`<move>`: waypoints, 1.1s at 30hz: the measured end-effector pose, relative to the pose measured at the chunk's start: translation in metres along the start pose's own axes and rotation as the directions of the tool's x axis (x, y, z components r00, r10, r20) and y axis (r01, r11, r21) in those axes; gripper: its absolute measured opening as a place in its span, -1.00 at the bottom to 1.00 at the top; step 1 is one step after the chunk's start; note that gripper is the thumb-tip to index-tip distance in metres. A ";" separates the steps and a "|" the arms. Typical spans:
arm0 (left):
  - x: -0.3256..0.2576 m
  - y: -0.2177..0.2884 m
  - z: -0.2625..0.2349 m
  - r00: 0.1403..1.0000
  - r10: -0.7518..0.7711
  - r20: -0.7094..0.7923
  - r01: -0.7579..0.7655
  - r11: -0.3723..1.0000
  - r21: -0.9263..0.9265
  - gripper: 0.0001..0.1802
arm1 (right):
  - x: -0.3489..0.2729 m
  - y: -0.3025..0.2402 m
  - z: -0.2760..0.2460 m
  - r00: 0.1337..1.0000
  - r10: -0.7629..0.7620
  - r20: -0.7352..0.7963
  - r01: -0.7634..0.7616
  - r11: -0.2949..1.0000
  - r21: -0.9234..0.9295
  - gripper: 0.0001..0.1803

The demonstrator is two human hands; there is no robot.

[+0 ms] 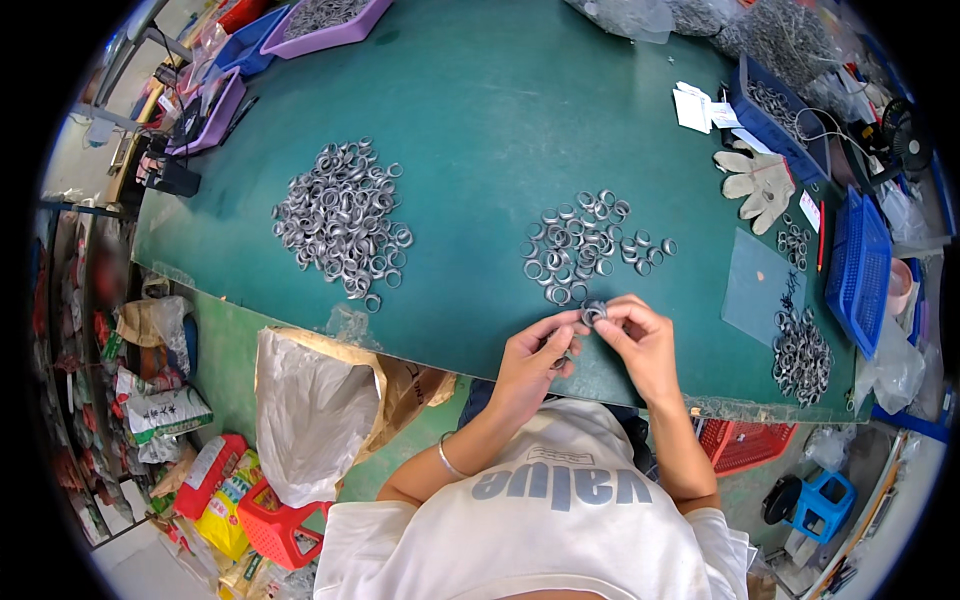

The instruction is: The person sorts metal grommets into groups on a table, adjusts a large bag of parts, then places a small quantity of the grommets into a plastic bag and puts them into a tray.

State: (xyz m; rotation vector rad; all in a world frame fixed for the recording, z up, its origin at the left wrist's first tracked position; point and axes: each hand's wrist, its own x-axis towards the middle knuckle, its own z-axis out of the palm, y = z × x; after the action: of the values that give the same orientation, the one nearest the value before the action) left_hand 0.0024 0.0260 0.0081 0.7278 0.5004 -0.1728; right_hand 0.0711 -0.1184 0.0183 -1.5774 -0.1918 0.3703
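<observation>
Close to the table's near edge, my right hand (642, 345) pinches a grey metal ring (594, 311) between thumb and fingers; another ring may overlap it. The index fingertip of my left hand (535, 365) comes up to the same ring. Its other fingers curl around a few more grey rings, partly hidden in the palm. Just beyond my hands lies a loose pile of metal rings (580, 240), some standing on edge and some flat. A larger heap of rings (345, 215) sits further left. At the right, a third group of rings (802, 358) lies near the table edge.
All this is on a green tabletop (460, 130). At the right are a work glove (757, 183), a translucent sheet (760, 285), a red pencil (821, 237) and a blue basket (858, 270). Below the table's left edge stands a lined paper sack (315, 410).
</observation>
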 end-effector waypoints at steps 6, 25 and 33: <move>0.003 -0.001 -0.008 0.988 -0.053 0.142 0.053 0.999 0.010 -0.65 | -0.010 -0.014 0.007 0.873 -0.472 0.125 0.464 0.724 -0.511 -0.81; 0.002 0.001 0.002 0.988 -0.104 0.110 0.113 0.990 -0.078 -0.69 | -0.013 -0.019 0.010 0.830 -0.509 0.228 0.530 0.593 -0.607 -0.91; 0.003 -0.003 -0.006 0.996 0.048 0.070 -0.053 0.996 0.068 -0.70 | 0.005 -0.014 0.003 0.978 -0.196 0.074 0.208 0.951 -0.231 -0.89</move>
State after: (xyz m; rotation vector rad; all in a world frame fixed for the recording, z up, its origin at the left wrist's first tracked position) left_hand 0.0018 0.0280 0.0014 0.7991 0.4125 -0.1679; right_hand 0.0760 -0.1131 0.0312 -1.7661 -0.4474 0.2329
